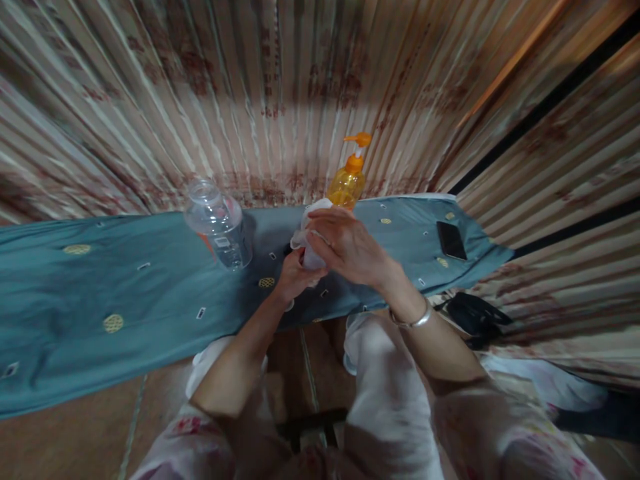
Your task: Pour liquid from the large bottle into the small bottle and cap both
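Observation:
My left hand [295,275] and my right hand [345,245] are together over the middle of a teal cloth-covered surface [125,293]. Both grip a white cloth [311,227] bunched between them; the right hand covers it from above, the left holds it from below. Whatever may be wrapped inside the cloth is hidden. An orange pump bottle [349,179] stands just behind the hands. A clear plastic bottle [220,223] with no cap stands to the left of them.
A black phone [451,240] lies flat on the right end of the teal cloth. A dark object [475,313] sits on the floor below that end. Striped patterned curtains [310,80] hang close behind. My knees in white fabric are below.

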`<state>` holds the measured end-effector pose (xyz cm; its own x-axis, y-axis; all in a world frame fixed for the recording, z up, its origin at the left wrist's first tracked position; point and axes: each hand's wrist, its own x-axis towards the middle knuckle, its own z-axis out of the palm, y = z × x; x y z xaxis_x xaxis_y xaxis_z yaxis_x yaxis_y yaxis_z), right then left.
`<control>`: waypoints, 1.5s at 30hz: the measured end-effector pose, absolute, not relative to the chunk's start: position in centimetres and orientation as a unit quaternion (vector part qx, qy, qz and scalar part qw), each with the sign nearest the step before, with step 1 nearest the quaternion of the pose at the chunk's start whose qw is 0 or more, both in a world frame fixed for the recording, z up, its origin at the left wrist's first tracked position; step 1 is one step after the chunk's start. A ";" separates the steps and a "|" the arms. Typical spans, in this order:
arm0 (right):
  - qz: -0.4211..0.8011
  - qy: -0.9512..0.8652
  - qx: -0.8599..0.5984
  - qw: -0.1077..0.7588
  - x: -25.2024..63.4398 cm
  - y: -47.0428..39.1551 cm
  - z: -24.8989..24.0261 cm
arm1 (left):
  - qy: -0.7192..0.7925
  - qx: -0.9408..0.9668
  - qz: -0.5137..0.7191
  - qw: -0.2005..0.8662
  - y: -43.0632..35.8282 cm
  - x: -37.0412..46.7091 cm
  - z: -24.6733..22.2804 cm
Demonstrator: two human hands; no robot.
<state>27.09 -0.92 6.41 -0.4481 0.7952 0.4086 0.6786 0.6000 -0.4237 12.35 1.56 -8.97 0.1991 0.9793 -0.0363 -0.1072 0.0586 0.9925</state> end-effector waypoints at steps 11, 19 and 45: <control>0.161 -0.723 -0.483 0.466 27.9 -4.9 -0.9 | 0.411 0.500 0.469 0.601 1.2 13.0 -9.0; 0.346 -0.534 -0.490 0.595 28.3 -1.6 -1.7 | 0.406 0.484 0.504 0.588 0.5 13.4 -7.7; 0.055 -0.879 -0.468 0.073 26.2 3.2 7.0 | 0.448 0.519 0.439 0.580 0.8 13.2 -8.4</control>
<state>26.19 3.24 7.01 -0.5517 0.8305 0.0762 0.8145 0.5562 -0.1650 13.21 0.82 -8.41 0.2126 0.9751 -0.0636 -0.0438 0.0746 0.9963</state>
